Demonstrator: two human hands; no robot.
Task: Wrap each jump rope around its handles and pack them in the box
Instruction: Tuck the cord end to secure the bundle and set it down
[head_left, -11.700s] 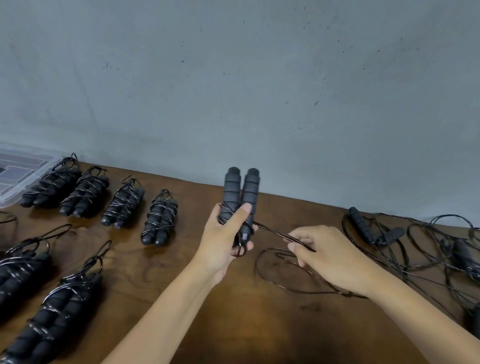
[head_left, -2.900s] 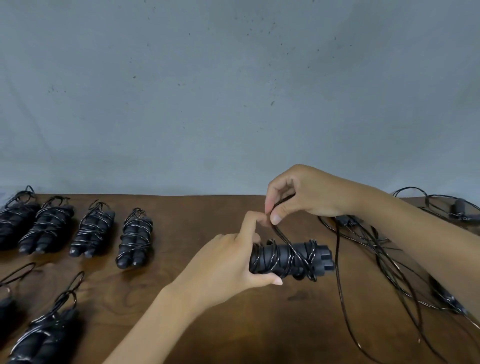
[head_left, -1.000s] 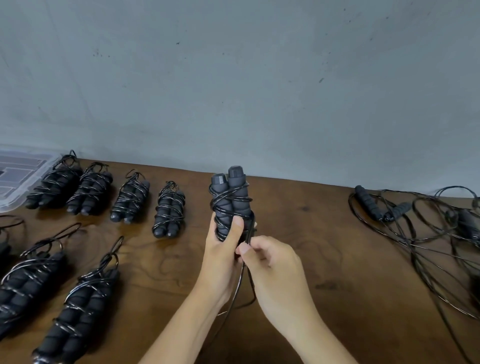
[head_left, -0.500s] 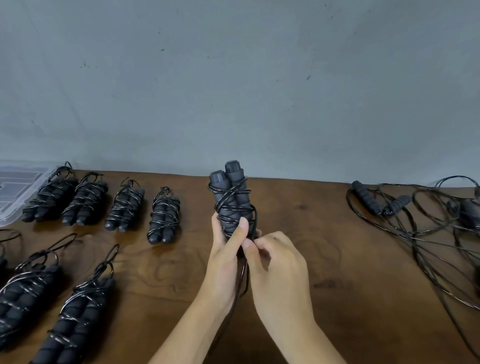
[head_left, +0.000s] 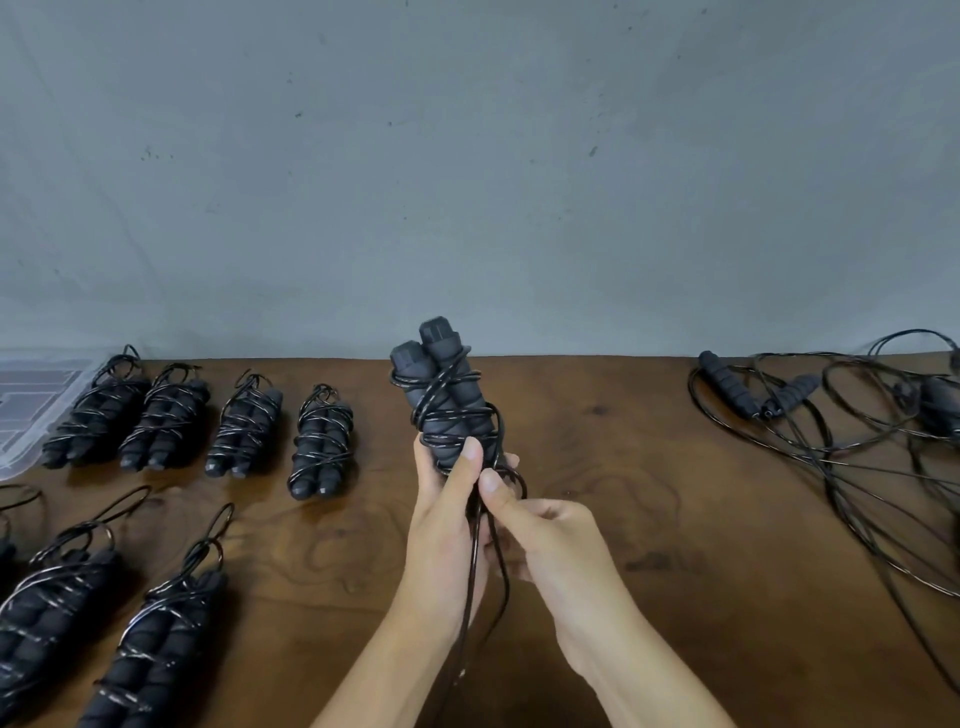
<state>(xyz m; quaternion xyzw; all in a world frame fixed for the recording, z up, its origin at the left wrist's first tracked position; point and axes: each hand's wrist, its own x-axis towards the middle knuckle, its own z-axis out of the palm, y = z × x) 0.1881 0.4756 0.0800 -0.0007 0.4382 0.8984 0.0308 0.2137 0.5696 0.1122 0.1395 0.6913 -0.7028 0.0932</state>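
while the wrapped bundles (head_left: 244, 423) lie at left, the left hand (head_left: 448, 525) grips the upright jump rope handles (head_left: 447, 395) (lower end in its fist); the right hand (head_left: 545, 540) pinches the cord's loose end (head_left: 485, 561) just below.

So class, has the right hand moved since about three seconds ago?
Yes. The right hand has dropped from above the held jump rope to below it, toward the table's near edge.

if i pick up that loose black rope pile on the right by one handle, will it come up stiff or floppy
Probably floppy: the loose black rope pile lies in slack, overlapping loops on the brown wooden table. It would likely trail and snag, since several cords cross. One black foam handle looks ridged, so it should grip without slipping.
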